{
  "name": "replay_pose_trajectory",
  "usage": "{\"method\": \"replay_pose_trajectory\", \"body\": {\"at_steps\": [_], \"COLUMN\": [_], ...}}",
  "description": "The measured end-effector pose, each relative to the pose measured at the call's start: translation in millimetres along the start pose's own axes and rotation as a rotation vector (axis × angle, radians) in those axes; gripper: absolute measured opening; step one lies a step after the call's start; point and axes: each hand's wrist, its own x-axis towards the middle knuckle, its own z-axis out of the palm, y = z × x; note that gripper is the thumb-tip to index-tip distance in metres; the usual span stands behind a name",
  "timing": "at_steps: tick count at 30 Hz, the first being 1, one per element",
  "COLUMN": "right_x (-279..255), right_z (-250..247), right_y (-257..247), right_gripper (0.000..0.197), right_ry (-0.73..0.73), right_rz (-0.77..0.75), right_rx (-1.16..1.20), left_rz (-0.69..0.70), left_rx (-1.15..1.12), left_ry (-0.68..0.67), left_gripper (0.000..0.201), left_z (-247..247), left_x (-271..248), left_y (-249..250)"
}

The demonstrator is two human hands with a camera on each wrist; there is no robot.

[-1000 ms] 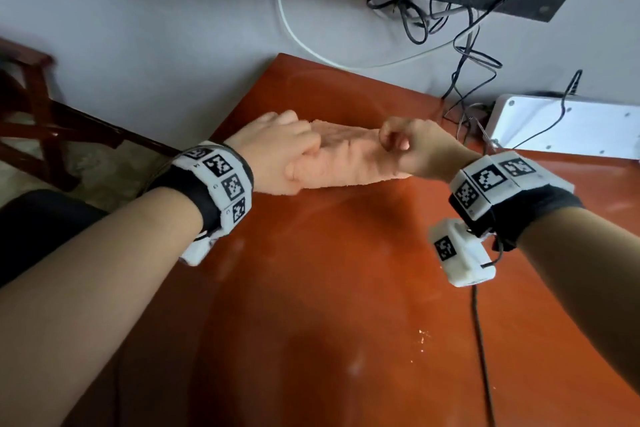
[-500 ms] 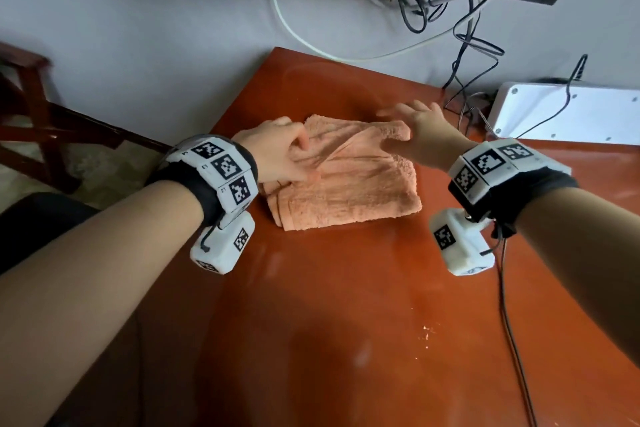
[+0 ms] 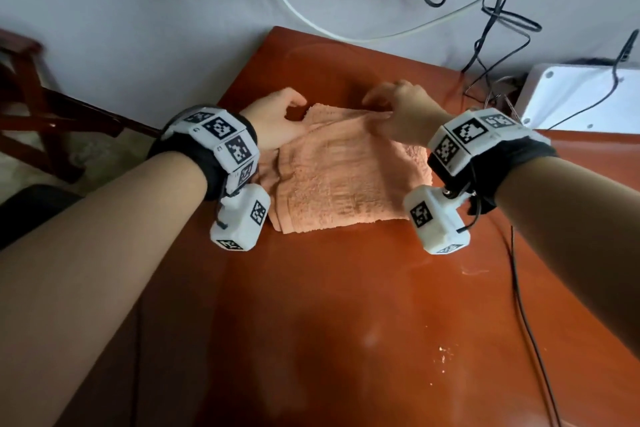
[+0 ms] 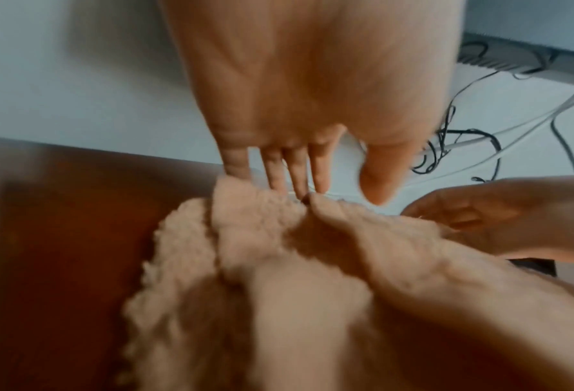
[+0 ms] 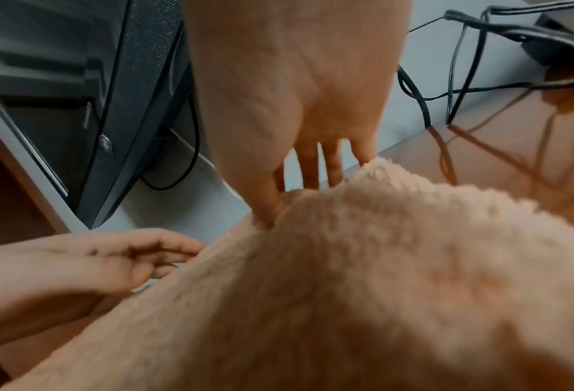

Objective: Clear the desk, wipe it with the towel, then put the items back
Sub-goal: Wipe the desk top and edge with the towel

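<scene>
Both hands have shifted to the far edge of the towel (image 3: 346,177), which lay bunched into a roll a second ago and now lies folded flat near the back of the reddish-brown surface (image 3: 346,322). At the far left corner the left hand (image 3: 273,118) has four fingers (image 4: 278,169) straight on the terry edge and the thumb held clear, gripping nothing. At the far right corner the right hand (image 3: 401,111) has its thumb pressed into the cloth and its fingers (image 5: 332,164) extended past the edge; whether they pinch the top layer cannot be told. Loose cables (image 3: 491,3) hang down the wall behind, and a white device (image 3: 581,97) sits at the right rear corner. No other items show on the top, so clearing appears done and the towel step is in hand, seemingly a spreading or refolding of the cloth. Next, the move likely calls for a firm hold on both far corners, or flat palms on the towel, before it sweeps across the wood, where pale crumbs (image 3: 443,354) wait near the front right.
</scene>
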Motion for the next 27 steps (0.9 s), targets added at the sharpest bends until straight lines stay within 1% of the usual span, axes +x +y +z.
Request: {"method": "replay_pose_trajectory", "body": {"at_steps": [2, 3, 5, 6, 7, 10, 11, 13, 14, 16, 17, 19, 21, 22, 24, 25, 27], "right_x": [1, 2, -1, -3, -5, -15, -18, -23, -26, -35, -40, -52, -63, -69, -80, -87, -100], "right_z": [-3, -6, -13, -15, -17, -24, -28, -39, -45, -63, -73, -93, -105, -108, -106, -101, -85], "right_y": [-1, -2, -5, -7, -8, -12, -14, -18, -20, -28, -32, -39, -45, -47, -50, -51, -52], "right_gripper": [0.049, 0.054, 0.055, 0.051, 0.045, 0.033, 0.028, 0.005, 0.005, 0.028, 0.035, 0.037, 0.038, 0.037, 0.037, 0.037, 0.038], "right_ry": [-0.098, -0.123, -0.182, -0.204, -0.207, -0.167, -0.149, -0.090, -0.059, 0.009, 0.049, 0.096, 0.126, 0.139, 0.118, 0.072, -0.059], "right_rz": [0.046, 0.045, 0.031, 0.014, -0.007, -0.066, -0.086, -0.108, -0.111, -0.100, -0.097, -0.101, -0.119, -0.123, -0.110, -0.097, -0.090], "right_rx": [-0.043, -0.057, -0.070, -0.094, -0.127, -0.208, -0.210, -0.208, -0.196, -0.141, -0.108, -0.038, -0.029, -0.038, -0.045, -0.047, -0.065], "left_rz": [0.029, 0.050, 0.096, 0.111, 0.123, 0.170, 0.187, 0.220, 0.236, 0.274, 0.298, 0.340, 0.377, 0.398, 0.443, 0.465, 0.461], "left_rx": [0.060, 0.108, 0.118, 0.113, 0.132, 0.235, 0.254, 0.269, 0.254, 0.193, 0.161, 0.106, 0.087, 0.113, 0.212, 0.258, 0.278], "left_ry": [-0.126, -0.157, -0.190, -0.209, -0.223, -0.218, -0.193, -0.115, -0.072, 0.016, 0.060, 0.145, 0.209, 0.228, 0.194, 0.139, -0.024], "left_gripper": [0.069, 0.077, 0.087, 0.086, 0.079, 0.039, 0.031, 0.025, 0.026, 0.025, 0.021, 0.020, 0.030, 0.034, 0.034, 0.030, 0.022], "left_z": [3, 4, 4, 3, 2, -1, -4, -11, -17, -30, -37, -52, -63, -66, -66, -61, -51], "left_x": [2, 4, 9, 10, 10, 8, 6, 1, -2, -10, -14, -23, -33, -38, -49, -55, -71], "left_y": [5, 7, 11, 14, 16, 18, 19, 21, 23, 30, 34, 42, 47, 48, 45, 42, 34]}}
